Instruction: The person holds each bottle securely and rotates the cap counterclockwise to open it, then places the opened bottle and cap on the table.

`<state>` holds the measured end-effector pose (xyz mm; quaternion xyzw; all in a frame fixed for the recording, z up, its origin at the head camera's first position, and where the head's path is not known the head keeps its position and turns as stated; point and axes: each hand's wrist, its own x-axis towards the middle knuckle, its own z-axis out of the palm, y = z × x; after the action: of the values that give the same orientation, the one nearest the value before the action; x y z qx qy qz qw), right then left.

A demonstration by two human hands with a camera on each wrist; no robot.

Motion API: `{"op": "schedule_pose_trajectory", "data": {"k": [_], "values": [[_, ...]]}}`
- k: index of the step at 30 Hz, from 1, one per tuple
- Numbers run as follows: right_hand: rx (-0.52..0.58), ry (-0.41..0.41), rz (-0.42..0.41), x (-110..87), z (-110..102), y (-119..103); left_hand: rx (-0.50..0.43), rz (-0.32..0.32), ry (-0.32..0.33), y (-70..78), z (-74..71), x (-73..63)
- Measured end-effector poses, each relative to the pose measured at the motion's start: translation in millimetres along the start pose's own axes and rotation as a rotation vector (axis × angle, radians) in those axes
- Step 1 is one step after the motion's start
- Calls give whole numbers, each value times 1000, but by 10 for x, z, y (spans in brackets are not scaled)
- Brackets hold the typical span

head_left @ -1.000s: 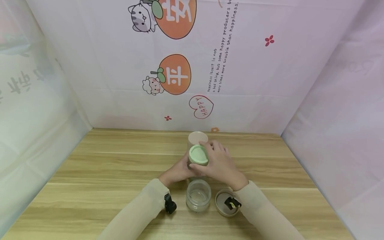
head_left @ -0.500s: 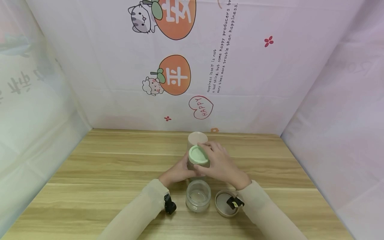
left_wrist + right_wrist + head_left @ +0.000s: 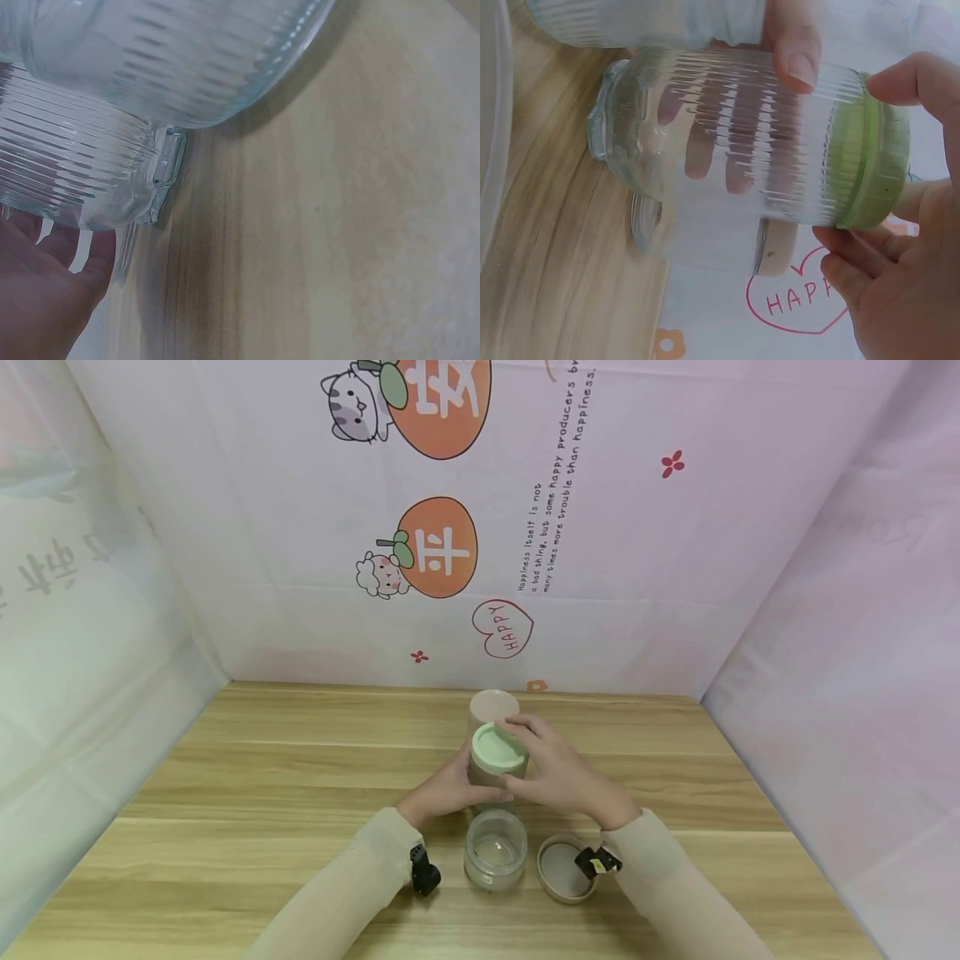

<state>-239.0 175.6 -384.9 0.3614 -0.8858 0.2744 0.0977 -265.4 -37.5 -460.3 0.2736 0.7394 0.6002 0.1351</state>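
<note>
1. Since the earlier frame, the right hand has shifted slightly right, its thumb and fingers curled around the green lid.
2. Gripping the ribbed glass jar from the left is the left hand (its fingers show through the clear wall).
3. That jar stands upright, pale green lid on its mouth, between a far beige-topped jar and a near open jar.
4. Right of the open jar lies a loose lid.
</note>
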Motion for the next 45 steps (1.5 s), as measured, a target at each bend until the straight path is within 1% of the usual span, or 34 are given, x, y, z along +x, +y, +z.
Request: {"op": "schedule_pose_trajectory", "data": {"k": [5,13,18,22,26,33,37,42,45], "values": [[43,-49,-15,13,-24,32,-10,7,-5,-5,-5,0],[67,-92,-7,27,-22,27,-22,50,-25,2,-12,4],[55,-100,-5,30,-21,17,-18,50,-30,-18,-19,17],[42,-90,2,31,-16,4,-15,49,-31,-29,-25,16],[-22,-57,32,38,-3,-28,-13,45,-27,-29,-25,11],[-183,-18,98,68,29,-109,-15,40,-27,-29,-26,6],[-256,19,109,91,53,-135,-22,35,-28,-30,-20,17],[-306,81,140,113,70,-194,-56,60,-42,-24,-10,36],[-314,104,167,123,86,-219,-59,75,-47,-16,-2,36]]}}
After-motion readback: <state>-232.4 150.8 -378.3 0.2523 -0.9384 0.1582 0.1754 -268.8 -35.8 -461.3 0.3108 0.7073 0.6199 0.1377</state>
